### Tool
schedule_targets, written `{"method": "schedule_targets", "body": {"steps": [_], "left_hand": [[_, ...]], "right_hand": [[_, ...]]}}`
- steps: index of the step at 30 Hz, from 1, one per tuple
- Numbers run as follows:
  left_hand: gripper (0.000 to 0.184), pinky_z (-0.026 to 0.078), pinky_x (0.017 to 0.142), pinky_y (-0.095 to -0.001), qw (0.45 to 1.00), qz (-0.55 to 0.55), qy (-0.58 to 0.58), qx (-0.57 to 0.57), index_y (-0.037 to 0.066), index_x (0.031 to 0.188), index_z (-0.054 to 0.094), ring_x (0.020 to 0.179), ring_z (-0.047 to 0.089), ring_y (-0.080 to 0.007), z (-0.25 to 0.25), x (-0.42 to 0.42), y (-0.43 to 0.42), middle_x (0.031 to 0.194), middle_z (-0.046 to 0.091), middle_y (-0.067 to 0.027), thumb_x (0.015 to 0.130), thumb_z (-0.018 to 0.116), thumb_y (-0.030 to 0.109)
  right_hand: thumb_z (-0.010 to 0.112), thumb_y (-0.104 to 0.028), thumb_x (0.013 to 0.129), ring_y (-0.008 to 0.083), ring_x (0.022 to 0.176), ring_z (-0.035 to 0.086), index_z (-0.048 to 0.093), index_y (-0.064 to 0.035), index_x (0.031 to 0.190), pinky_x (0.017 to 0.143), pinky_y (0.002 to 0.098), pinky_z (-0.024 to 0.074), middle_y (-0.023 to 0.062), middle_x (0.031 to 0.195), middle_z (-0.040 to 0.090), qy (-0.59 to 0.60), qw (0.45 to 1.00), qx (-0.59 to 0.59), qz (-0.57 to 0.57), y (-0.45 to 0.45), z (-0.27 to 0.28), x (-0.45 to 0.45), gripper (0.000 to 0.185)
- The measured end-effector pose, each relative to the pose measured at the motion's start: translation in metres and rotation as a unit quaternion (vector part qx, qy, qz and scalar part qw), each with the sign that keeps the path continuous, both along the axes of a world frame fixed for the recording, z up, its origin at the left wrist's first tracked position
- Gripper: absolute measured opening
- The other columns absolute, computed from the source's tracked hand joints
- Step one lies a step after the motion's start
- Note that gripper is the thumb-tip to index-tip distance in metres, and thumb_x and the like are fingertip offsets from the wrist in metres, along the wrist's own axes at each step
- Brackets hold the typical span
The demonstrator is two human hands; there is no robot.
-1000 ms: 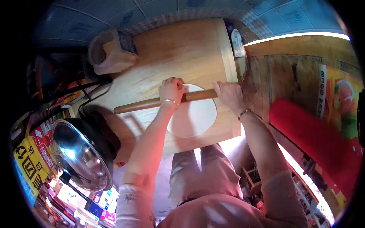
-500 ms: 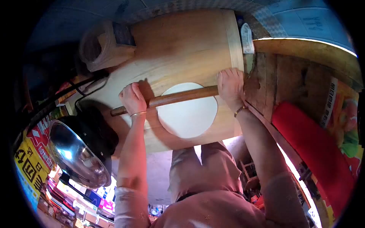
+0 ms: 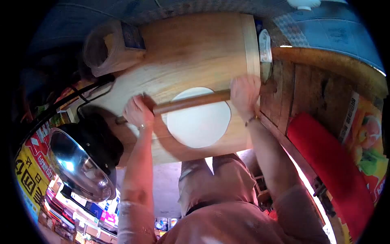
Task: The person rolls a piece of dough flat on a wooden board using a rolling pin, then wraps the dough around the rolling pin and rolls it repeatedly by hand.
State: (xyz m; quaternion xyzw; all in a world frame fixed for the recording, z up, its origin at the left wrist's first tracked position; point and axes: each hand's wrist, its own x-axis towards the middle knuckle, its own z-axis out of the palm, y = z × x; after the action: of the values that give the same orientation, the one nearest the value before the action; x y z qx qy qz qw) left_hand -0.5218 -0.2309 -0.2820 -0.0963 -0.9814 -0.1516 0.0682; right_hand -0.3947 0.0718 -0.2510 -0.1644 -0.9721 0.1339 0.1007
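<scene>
A long wooden rolling pin (image 3: 191, 102) lies slantwise across a round, flat white sheet of dough (image 3: 199, 126) on a wooden board (image 3: 195, 49). My left hand (image 3: 139, 112) is closed over the pin near its left end, which sticks out past the hand. Over at the right, my right hand (image 3: 245, 92) grips the pin near the board's edge, slightly blurred. The dough looks smooth and thin, and the pin crosses its far part. Both palms are hidden from above.
A clear plastic container (image 3: 113, 49) stands at the board's far left. A shiny metal bowl (image 3: 81, 164) is at the near left, beside a black object (image 3: 101, 140). A white-labelled packet (image 3: 265, 45) lies beyond the right edge. A red padded object (image 3: 329, 158) is at the right.
The whole view has shifted slightly. Against the dough, the pin and both hands have moved only a little, and the grip stays the same.
</scene>
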Motion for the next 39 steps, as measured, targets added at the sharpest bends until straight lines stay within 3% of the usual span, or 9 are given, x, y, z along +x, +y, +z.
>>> {"method": "schedule_targets", "body": {"steps": [2,4,10,15,25,29,33,36,39], "left_hand": [[0.034,0.038,0.085,-0.0434,0.985,-0.038,0.127,-0.115,0.01,0.086,0.064,0.08,0.058,-0.0312,-0.006,0.054,-0.022,0.083,0.065,-0.0094,0.096,0.034,0.023],[0.033,0.036,0.089,-0.0418,0.993,0.011,0.034,-0.111,0.011,0.088,0.064,0.083,0.058,-0.0305,-0.013,0.064,-0.037,0.085,0.065,-0.0105,0.096,0.035,0.023],[0.035,0.043,0.072,-0.0491,0.998,0.019,-0.001,0.06,0.003,0.086,0.063,0.08,0.057,-0.0389,0.001,-0.057,0.026,0.085,0.064,-0.0168,0.096,0.042,0.028],[0.032,0.037,0.084,-0.0436,0.998,0.0,0.061,-0.011,0.01,0.088,0.062,0.085,0.055,-0.0297,-0.005,0.073,-0.02,0.085,0.06,-0.0097,0.097,0.035,0.024],[0.034,0.046,0.075,-0.0479,0.996,0.047,-0.03,0.068,0.007,0.091,0.064,0.084,0.06,-0.0381,-0.003,-0.066,0.034,0.088,0.064,-0.0164,0.097,0.043,0.034],[0.042,0.05,0.083,-0.0415,0.983,0.033,-0.164,0.07,0.007,0.11,0.066,0.095,0.063,-0.037,0.01,-0.078,0.047,0.105,0.066,-0.0202,0.091,0.054,0.041],[0.045,0.047,0.086,-0.0399,0.947,-0.244,-0.209,0.014,0.012,0.095,0.071,0.1,0.06,-0.0307,0.026,-0.002,0.118,0.104,0.066,-0.008,0.082,0.06,0.054],[0.037,0.049,0.082,-0.0413,0.905,-0.162,-0.391,-0.028,0.013,0.093,0.07,0.092,0.061,-0.0316,0.044,0.008,0.125,0.094,0.067,-0.0116,0.087,0.056,0.047],[0.024,0.047,0.074,-0.0439,0.972,-0.164,-0.164,0.04,0.009,0.088,0.069,0.085,0.062,-0.0301,0.023,0.07,0.038,0.083,0.066,-0.0113,0.089,0.056,0.029]], "right_hand": [[0.054,-0.02,0.086,0.0256,0.087,0.055,0.065,-0.0087,0.077,0.088,0.04,0.0351,0.0063,0.081,0.059,-0.024,0.994,0.097,-0.051,-0.024,-0.018,0.049,0.019],[0.054,-0.02,0.086,0.0251,0.088,0.055,0.065,-0.0087,0.077,0.088,0.0398,0.0353,0.0059,0.081,0.059,-0.058,0.994,0.095,-0.026,-0.013,-0.013,0.027,0.018],[0.055,-0.019,0.083,0.024,0.089,0.055,0.066,-0.0095,0.08,0.088,0.0403,0.0364,0.0059,0.084,0.06,-0.054,0.996,0.067,0.023,0.018,-0.006,-0.043,0.015],[0.057,-0.019,0.081,0.0255,0.088,0.054,0.064,-0.0099,0.081,0.09,0.0413,0.0357,0.007,0.083,0.059,0.001,0.999,0.043,-0.005,-0.016,-0.013,0.028,0.012],[0.055,-0.018,0.084,0.0296,0.079,0.06,0.061,-0.0064,0.073,0.071,0.0431,0.0482,0.0104,0.079,0.064,-0.017,1.0,0.004,0.013,0.022,-0.012,-0.065,0.017],[0.047,-0.03,0.091,0.0339,0.071,0.062,0.062,-0.0066,0.074,0.062,0.0475,0.0496,0.0137,0.075,0.065,-0.099,0.994,-0.031,-0.02,0.006,-0.009,-0.05,0.032],[0.046,-0.031,0.092,0.0323,0.07,0.063,0.065,-0.0062,0.075,0.062,0.0451,0.0502,0.0129,0.075,0.066,-0.114,0.991,0.02,0.061,-0.003,-0.003,-0.016,0.036],[0.048,-0.03,0.091,0.0311,0.074,0.063,0.065,-0.0065,0.077,0.067,0.0428,0.0499,0.0119,0.077,0.065,-0.24,0.97,0.002,0.034,-0.009,0.015,-0.001,0.033],[0.049,-0.024,0.09,0.0305,0.089,0.058,0.064,-0.0071,0.085,0.085,0.042,0.044,0.0124,0.086,0.061,-0.122,0.992,0.019,-0.01,-0.023,0.012,0.06,0.023]]}}
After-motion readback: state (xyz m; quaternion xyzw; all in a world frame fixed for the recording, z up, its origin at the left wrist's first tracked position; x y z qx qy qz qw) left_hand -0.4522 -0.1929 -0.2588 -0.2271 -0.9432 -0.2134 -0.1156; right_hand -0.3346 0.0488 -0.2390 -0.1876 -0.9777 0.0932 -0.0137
